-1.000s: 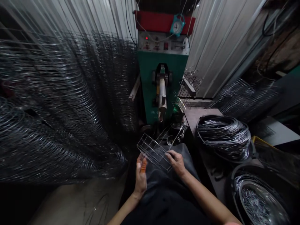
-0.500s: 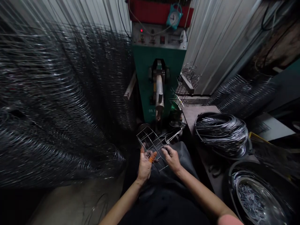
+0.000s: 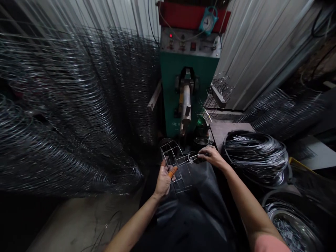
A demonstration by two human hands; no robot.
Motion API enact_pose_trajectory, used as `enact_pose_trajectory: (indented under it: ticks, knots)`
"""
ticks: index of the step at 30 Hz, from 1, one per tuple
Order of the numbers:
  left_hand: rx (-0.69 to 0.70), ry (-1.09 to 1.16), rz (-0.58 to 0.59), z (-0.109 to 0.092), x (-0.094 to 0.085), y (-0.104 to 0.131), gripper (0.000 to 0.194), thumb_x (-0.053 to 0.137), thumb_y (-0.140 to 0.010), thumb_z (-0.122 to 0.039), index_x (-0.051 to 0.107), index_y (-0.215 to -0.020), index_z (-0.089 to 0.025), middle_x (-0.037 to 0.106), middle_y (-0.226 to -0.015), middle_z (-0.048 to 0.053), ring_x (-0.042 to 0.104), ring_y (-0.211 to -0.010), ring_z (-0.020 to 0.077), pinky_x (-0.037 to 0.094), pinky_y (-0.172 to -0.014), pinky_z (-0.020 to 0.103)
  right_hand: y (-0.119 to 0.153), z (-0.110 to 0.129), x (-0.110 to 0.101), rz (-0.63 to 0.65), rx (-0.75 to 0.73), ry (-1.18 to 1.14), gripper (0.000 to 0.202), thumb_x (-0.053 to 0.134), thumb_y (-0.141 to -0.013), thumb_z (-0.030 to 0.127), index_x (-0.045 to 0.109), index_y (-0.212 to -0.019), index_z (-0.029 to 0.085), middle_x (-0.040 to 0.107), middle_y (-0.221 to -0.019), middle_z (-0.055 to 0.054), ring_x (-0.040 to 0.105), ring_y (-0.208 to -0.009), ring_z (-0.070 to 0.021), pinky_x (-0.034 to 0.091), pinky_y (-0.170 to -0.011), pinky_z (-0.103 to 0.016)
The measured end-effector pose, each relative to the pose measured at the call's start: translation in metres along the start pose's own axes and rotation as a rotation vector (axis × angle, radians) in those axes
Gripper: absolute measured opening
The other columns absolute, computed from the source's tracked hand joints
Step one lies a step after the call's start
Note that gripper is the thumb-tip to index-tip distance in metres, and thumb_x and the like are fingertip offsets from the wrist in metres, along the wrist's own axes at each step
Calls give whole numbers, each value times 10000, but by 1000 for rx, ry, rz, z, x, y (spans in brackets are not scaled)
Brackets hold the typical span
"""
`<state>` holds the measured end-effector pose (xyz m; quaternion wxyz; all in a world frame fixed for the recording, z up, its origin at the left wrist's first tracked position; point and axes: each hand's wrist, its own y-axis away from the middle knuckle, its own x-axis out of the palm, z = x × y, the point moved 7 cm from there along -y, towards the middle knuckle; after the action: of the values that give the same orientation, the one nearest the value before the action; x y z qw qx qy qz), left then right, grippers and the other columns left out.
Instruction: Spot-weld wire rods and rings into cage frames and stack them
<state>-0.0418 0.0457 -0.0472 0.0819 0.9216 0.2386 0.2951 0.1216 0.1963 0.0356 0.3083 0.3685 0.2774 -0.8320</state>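
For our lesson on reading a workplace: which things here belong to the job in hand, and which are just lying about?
In the job:
- wire frame, in the left hand
- thin wires, at the right hand
- green machine, probably; its red light is lit

Apparently just about:
- teal clock
- wire bundle
- metal bowl of small pieces

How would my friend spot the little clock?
Find the tall green machine near the pale ribbed wall. Along its top runs a red band. Toward the band's right side is the clock, the only light blue thing there, with a round pale face, unlike the switches on the panel below.
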Motion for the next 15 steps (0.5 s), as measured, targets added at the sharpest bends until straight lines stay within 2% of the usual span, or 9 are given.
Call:
enact_pose_trajectory:
  ticks: [2,5,10,15]
  knots:
    - [-5,-5,-1,-7,3,-9,774,772,-580,-332,366,-1236,-269,413,-694,-70,383,-545,50,272,-398,142,-12,-4,1,22,33,-97,270,593,-767,461,690,-768,209,670,-765,-33,612,-757,-187,445,-775,-348]
    - [-3,-12,-5,-18,7,-26,791,790,-544,-330,376,-1213,-250,408,-688,-72,388,-534,45,252,-384,141,-28,-3,0,-4,39,-184,267,585,-773,448,684,-787,200,667,-782,-31,611,-749,-175,457,-712,-299]
    - [6,-39,19,-30,19,-56,775,781,-559,-343,368,-1203,-218,422,-679,-73,371,-491,32,244,-372,142,-53,-5,-2,-97,32,-81,271,590,-764,457,668,-736,200,655,-740,-31,594,-733,-182,440,-682,-302]
    - [-33,-2,-18,-31,25,-79,738,781,-567,-311,376,-1176,-212,429,-690,-72,358,-456,15,246,-368,137,-74,-15,-3,-106,37,-28,268,589,-766,459,667,-708,209,655,-732,-38,593,-732,-188,435,-672,-303]
